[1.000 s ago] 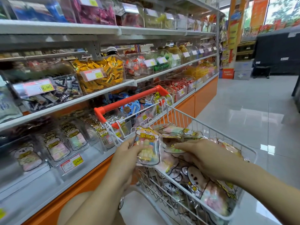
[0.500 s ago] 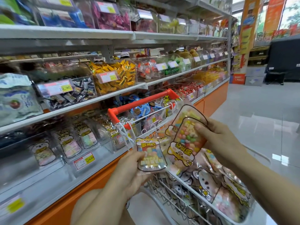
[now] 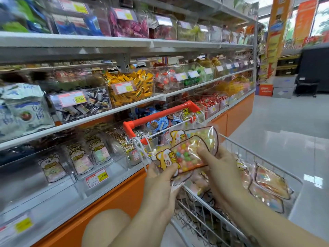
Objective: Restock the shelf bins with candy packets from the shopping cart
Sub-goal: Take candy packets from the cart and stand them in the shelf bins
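Both my hands hold a small stack of clear candy packets [image 3: 187, 154] printed with cartoon tigers, over the near end of the wire shopping cart [image 3: 263, 163]. My left hand [image 3: 160, 182] pinches the stack's left end with the thumb on top. My right hand [image 3: 219, 168] grips its right side, thumb pressed on the front packet of coloured candies. More packets [image 3: 268, 182] lie in the cart. Clear shelf bins [image 3: 83, 157] holding similar packets sit on the lowest shelf to the left.
The cart's orange handle [image 3: 160, 116] stands between my hands and the shelves. Higher shelves carry bins of yellow [image 3: 131, 86], red and green sweets. An orange base panel [image 3: 114, 202] runs below the bins. Grey tiled aisle floor [image 3: 284, 131] stretches to the right.
My right hand brought the packets it lifted from the cart over onto the packet in my left hand. Both hands now hold them together as one stack, slightly higher.
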Demonstrator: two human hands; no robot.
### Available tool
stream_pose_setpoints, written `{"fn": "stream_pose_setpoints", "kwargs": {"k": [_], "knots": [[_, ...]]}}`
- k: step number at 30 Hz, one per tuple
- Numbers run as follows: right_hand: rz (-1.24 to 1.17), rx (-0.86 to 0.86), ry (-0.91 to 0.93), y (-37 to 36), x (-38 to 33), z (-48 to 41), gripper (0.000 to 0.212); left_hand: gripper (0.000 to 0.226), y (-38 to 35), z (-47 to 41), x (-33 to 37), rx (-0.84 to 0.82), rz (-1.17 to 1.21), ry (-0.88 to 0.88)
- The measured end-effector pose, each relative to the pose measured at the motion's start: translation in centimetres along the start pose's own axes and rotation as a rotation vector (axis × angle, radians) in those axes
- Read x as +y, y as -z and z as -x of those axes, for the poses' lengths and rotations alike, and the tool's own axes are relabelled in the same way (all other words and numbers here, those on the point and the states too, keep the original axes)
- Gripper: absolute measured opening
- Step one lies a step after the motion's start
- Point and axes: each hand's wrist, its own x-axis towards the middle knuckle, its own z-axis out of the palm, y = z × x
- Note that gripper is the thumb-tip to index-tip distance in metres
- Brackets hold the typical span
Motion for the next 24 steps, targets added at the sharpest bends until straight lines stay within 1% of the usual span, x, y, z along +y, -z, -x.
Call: {"fn": "stream_pose_setpoints", "kwargs": {"k": [2,3,5,6,7,8,10,12,13,14,15,16,17,19,20,21,22,24], "knots": [[0.220,-0.064,0.041,1.2,-0.6,-0.2,0.028,0.042,0.2,-0.1,1.1,0.037,-0.002,-0.073],[0.312,-0.104,0.050,1.8,-1.0,-0.3,0.039,0.038,0.3,-0.2,1.6,0.038,0.001,-0.098],[0.479,-0.197,0.033,2.7,-1.6,-0.7,0.060,0.043,0.2,-0.3,2.5,0.058,0.026,-0.114],[0.519,-0.243,0.018,3.0,-1.9,-0.9,0.064,0.048,0.2,-0.4,2.7,0.068,0.032,-0.105],[0.516,-0.285,0.002,3.1,-2.2,-1.1,0.062,0.054,0.1,-0.3,2.8,0.089,0.025,-0.107],[0.493,-0.320,-0.013,3.2,-2.6,-1.2,0.056,0.059,0.1,-0.4,2.9,0.103,0.004,-0.107],[0.471,-0.377,-0.049,3.2,-3.1,-1.2,0.042,0.060,0.0,-0.8,2.9,0.123,-0.054,-0.137],[0.539,-0.411,-0.036,2.7,-3.1,-0.7,0.037,0.066,-0.5,-0.7,2.8,0.133,-0.128,-0.197],[0.587,-0.397,0.000,2.3,-2.8,-0.4,0.042,0.075,-1.0,-0.4,2.8,0.125,-0.162,-0.229],[0.638,-0.362,0.042,2.0,-2.4,-0.2,0.051,0.089,-1.3,-0.3,2.7,0.118,-0.202,-0.263],[0.665,-0.324,0.091,1.6,-2.1,0.0,0.052,0.100,-1.6,-0.3,2.4,0.097,-0.232,-0.295],[0.667,-0.283,0.152,1.2,-1.8,0.2,0.043,0.101,-2.0,-0.2,2.3,0.085,-0.263,-0.305],[0.641,-0.256,0.197,0.7,-1.7,0.5,0.032,0.093,-2.3,-0.1,2.0,0.085,-0.279,-0.301],[0.576,-0.222,0.218,0.2,-1.0,0.6,0.033,0.066,-2.6,0.0,1.5,0.077,-0.312,-0.263],[0.557,-0.201,0.215,0.2,-0.6,0.6,0.035,0.053,-2.7,0.3,1.2,0.040,-0.331,-0.235],[0.544,-0.178,0.229,0.0,-0.4,0.7,0.039,0.044,-2.8,0.4,0.9,-0.016,-0.338,-0.222],[0.582,-0.141,0.248,0.1,-0.2,0.8,0.044,0.038,-2.8,0.6,0.7,-0.062,-0.345,-0.215],[0.768,-0.093,0.273,0.9,0.2,0.7,0.064,0.035,-2.6,0.8,0.6,-0.139,-0.357,-0.197]]}}
